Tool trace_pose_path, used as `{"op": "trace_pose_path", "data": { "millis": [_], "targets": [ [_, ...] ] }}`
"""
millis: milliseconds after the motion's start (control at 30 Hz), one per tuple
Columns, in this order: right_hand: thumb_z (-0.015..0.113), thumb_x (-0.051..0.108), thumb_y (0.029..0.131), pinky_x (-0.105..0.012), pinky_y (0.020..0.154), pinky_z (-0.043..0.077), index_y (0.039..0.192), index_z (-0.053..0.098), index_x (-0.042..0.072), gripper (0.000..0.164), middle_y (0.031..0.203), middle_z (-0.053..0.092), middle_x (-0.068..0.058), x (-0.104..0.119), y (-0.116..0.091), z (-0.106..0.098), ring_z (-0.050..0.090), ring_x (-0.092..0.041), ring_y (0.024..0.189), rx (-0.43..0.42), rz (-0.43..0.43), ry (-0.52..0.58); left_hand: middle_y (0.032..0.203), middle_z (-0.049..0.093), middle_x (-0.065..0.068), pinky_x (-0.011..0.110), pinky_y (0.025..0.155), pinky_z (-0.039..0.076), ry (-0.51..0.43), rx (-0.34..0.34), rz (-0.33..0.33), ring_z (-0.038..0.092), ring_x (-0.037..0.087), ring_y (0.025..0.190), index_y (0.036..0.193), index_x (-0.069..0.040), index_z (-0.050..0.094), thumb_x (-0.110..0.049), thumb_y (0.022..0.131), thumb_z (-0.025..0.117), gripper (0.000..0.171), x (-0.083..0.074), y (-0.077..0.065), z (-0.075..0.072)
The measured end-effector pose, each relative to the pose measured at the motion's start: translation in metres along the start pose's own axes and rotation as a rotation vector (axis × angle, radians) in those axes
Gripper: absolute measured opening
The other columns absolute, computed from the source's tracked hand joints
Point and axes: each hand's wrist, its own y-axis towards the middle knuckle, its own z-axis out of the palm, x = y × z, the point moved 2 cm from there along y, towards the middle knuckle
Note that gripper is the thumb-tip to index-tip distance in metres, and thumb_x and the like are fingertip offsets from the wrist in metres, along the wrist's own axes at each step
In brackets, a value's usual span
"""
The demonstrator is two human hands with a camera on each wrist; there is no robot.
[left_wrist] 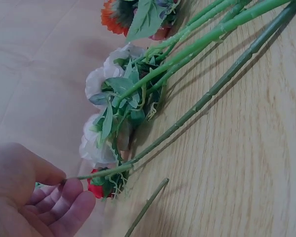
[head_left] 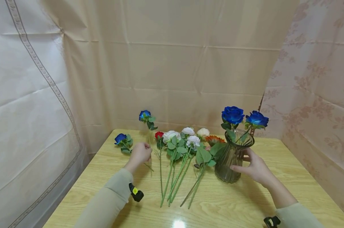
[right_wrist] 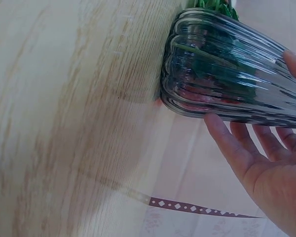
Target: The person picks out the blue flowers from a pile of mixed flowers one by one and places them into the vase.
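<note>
My left hand pinches the thin stem of a blue rose between thumb and fingertips, its bloom raised above the table's far edge. Another blue rose lies on the table, left of that hand. On the right, my right hand holds a ribbed, smoky glass vase from its right side, thumb at the front and fingers behind. Two blue roses, a left one and a right one, stand in the vase. The right wrist view shows the fingers along the glass.
Between the hands lie a red rose, several white flowers, a cream flower and an orange flower, stems pointing toward me. Leaves reach close to the vase. Cloth curtains hang around the wooden table.
</note>
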Motion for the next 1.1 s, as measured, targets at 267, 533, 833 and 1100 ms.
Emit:
{"op": "trace_pose_path", "data": {
  "millis": [267, 533, 833, 1100],
  "targets": [
    [0.076, 0.050, 0.074, -0.055, 0.080, 0.048, 0.143, 0.027, 0.010, 0.094, 0.133, 0.041, -0.020, -0.001, 0.001, 0.000, 0.041, -0.049, 0.120, 0.011, 0.015, 0.000, 0.084, 0.061, 0.005, 0.028, 0.055, 0.050, -0.012, -0.044, 0.107, 0.061, 0.014, 0.058, 0.108, -0.002, 0.060, -0.015, 0.093, 0.056, 0.021, -0.008, -0.004, -0.004],
    [0.073, 0.055, 0.074, -0.061, 0.085, 0.042, 0.142, 0.026, 0.006, 0.096, 0.135, 0.040, -0.021, 0.000, -0.001, -0.002, 0.039, -0.049, 0.121, 0.030, 0.057, -0.031, 0.091, 0.061, 0.006, 0.029, 0.054, 0.052, -0.049, -0.077, 0.204, 0.063, 0.013, 0.061, 0.106, -0.006, 0.061, -0.017, 0.093, 0.058, 0.017, -0.018, -0.011, -0.009],
    [0.073, 0.055, 0.074, -0.060, 0.085, 0.043, 0.145, 0.023, 0.010, 0.098, 0.137, 0.039, -0.020, -0.001, -0.001, -0.001, 0.039, -0.047, 0.122, 0.029, 0.060, -0.013, 0.086, 0.062, 0.001, 0.027, 0.054, 0.051, -0.077, -0.153, 0.404, 0.060, 0.010, 0.062, 0.103, -0.005, 0.063, -0.016, 0.091, 0.063, 0.016, -0.021, -0.021, -0.009],
    [0.074, 0.053, 0.075, -0.060, 0.086, 0.042, 0.147, 0.021, 0.010, 0.100, 0.140, 0.037, -0.020, -0.003, 0.000, 0.001, 0.040, -0.046, 0.122, 0.023, 0.050, -0.005, 0.084, 0.062, -0.004, 0.026, 0.051, 0.049, -0.068, -0.197, 0.521, 0.058, 0.006, 0.060, 0.101, -0.006, 0.064, -0.014, 0.091, 0.063, 0.014, -0.020, -0.033, -0.005]
  ]
}}
